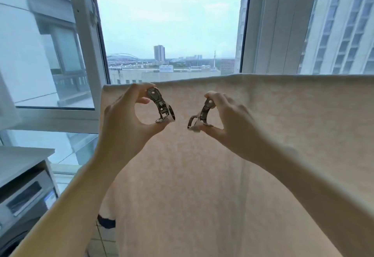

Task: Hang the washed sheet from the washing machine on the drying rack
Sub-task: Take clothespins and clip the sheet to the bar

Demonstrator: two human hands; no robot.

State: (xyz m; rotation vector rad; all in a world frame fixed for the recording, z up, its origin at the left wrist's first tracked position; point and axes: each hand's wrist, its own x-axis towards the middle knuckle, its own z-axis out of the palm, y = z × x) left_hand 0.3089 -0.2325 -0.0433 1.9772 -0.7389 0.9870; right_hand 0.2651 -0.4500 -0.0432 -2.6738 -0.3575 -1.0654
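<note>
Your two forearms reaching up, your left hand (129,113) pinching a metal clip (162,106), your right hand (226,121) pinching a second metal clip (200,115), pale sheet (263,125) draped just behind, washing machine (24,202) lower left, open window (170,34) beyond.

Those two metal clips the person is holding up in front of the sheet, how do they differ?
The left clip is pinched by the left hand, the right clip by the right hand. The left clip's open end points right and the right clip's points left, so they mirror each other. The left clip sits slightly higher, nearer the sheet's top edge. Both are silvery metal spring clips, held between thumb and fingers, neither yet clamped on the sheet.
</note>
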